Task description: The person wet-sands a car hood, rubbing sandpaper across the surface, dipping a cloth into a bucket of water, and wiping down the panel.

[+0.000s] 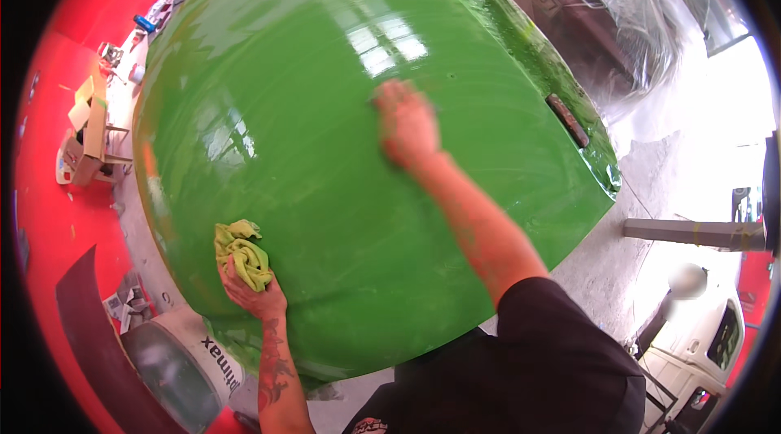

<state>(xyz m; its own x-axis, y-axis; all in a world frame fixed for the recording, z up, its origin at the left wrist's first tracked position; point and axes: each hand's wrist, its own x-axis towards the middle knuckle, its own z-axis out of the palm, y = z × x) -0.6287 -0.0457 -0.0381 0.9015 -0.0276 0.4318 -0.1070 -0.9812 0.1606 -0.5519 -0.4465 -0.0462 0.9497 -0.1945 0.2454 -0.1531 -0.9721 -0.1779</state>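
Observation:
A large glossy green curved panel (325, 149) fills most of the view. My left hand (254, 294) grips a crumpled yellow-green cloth (242, 251) pressed against the panel's lower left part. My right hand (405, 123) is stretched out to the panel's middle, palm down on the wet-looking surface; something small may lie under it, but the hand hides it. A narrow brown slot (567, 119) sits near the panel's right edge.
A white drum with a clear lid (175, 365) stands under the panel at lower left. A cardboard-covered stand (88, 133) is at the left on the red floor. Plastic sheeting (618, 11) hangs at upper right. A white vehicle (700, 344) is at lower right.

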